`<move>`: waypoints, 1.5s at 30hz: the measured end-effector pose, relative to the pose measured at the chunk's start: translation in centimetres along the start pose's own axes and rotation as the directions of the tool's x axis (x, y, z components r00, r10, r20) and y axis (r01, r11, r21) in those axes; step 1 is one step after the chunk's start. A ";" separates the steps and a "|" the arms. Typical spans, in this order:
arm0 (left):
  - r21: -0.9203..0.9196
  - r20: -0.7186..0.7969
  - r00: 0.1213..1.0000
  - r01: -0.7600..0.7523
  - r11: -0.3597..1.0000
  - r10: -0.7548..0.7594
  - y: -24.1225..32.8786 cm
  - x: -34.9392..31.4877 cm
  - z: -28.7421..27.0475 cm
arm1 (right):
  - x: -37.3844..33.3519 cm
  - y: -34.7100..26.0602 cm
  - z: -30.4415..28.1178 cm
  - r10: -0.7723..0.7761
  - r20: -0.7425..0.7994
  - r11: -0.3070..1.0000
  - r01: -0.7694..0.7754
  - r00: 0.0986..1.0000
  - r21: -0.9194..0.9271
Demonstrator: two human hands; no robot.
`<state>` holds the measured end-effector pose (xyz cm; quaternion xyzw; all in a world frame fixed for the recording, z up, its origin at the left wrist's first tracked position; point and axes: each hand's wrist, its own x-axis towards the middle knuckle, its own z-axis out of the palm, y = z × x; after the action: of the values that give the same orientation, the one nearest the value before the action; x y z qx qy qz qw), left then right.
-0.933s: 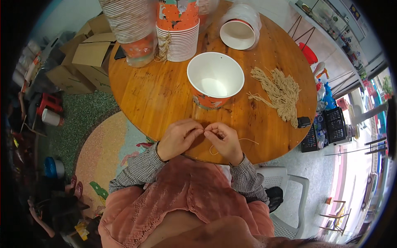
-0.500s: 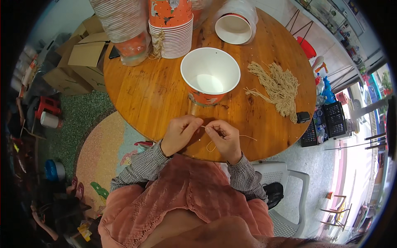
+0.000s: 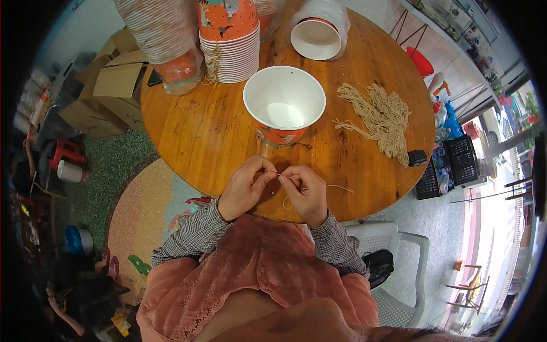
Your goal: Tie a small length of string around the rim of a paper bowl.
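Close together above the table's near edge, my left hand [image 3: 245, 187] and my right hand [image 3: 306, 195] each pinch a thin tan string [image 3: 340, 187]. Their fingertips almost meet, and the part held between them is mostly hidden. One loose end trails to the right of my right hand, and a curve of the string hangs below its fingers. Just beyond my hands stands an orange paper bucket [image 3: 280, 135] with a white inside, upright with its mouth up. A bundle of tan string [image 3: 379, 122] lies to its right.
Stacked paper buckets [image 3: 229, 57] and a plastic-wrapped stack [image 3: 162, 48] stand at the back left of the round wooden table [image 3: 188, 134]. Another wrapped stack [image 3: 317, 40] lies on its side. A small black object [image 3: 417, 158] sits at the right edge; a grey chair [image 3: 393, 239] stands below.
My fingertips have drawn slightly closer together on the string. The whole view has shifted a little; the bucket and the string bundle keep their places on the table.
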<state>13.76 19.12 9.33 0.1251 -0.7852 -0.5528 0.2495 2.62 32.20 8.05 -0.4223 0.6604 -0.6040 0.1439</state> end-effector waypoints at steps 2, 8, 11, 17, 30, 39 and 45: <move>0.066 0.004 0.999 -0.048 0.997 0.048 0.0 0.2 -0.1 | -0.1 0.0 0.1 -0.021 -0.019 1.000 0.021 1.000 -0.001; 0.332 0.061 0.953 -0.300 0.894 0.297 0.2 0.7 -0.5 | -0.4 0.3 0.1 -0.019 -0.047 0.999 0.020 0.999 0.035; 0.322 0.092 0.947 -0.321 0.891 0.307 0.5 1.0 -0.6 | -0.5 0.7 0.2 0.065 -0.020 0.989 -0.062 0.998 0.133; 0.378 0.176 0.889 -0.458 0.805 0.423 0.2 1.7 -1.5 | -0.1 1.7 -0.2 0.143 0.043 0.948 -0.149 0.989 0.282; 0.658 0.245 0.800 -0.552 0.512 0.547 0.8 7.2 -4.2 | 1.0 2.1 0.2 0.215 -0.252 0.878 -0.074 0.943 0.472; 0.531 0.125 0.866 -0.471 0.705 0.484 3.1 6.1 -2.3 | 3.0 1.2 -0.1 0.000 -0.384 0.935 0.136 0.923 0.328; 0.528 0.137 0.851 -0.496 0.690 0.507 3.0 5.8 -2.1 | 3.2 0.7 -0.3 0.020 -0.350 0.931 0.110 0.937 0.347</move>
<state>10.20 15.72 14.12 -0.0230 -0.9103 -0.2157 0.3524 0.24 30.00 8.44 -0.2905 0.5429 -0.7833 0.0860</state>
